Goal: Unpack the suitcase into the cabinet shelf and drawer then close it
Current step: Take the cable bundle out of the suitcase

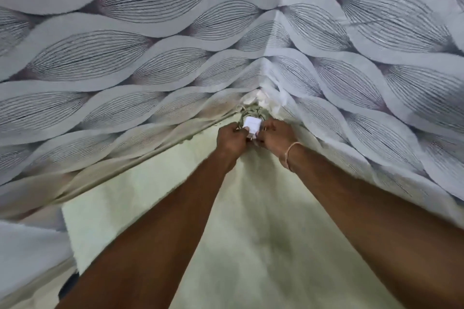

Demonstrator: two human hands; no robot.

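Both my arms reach deep into a corner lined with grey leaf-patterned paper (150,57). My left hand (229,137) and my right hand (277,134) meet there, and both pinch a small white charger block (253,125) with a coil of greenish cable (247,111) behind it. The charger sits at the far corner of a pale green shelf surface (263,221). A thin bracelet circles my right wrist. No suitcase and no drawer are in view.
Patterned lining covers the left wall, right wall (376,70) and the space above. Torn white paper (268,98) bunches in the corner just behind the cable. A dark gap (69,283) shows at the lower left edge of the shelf.
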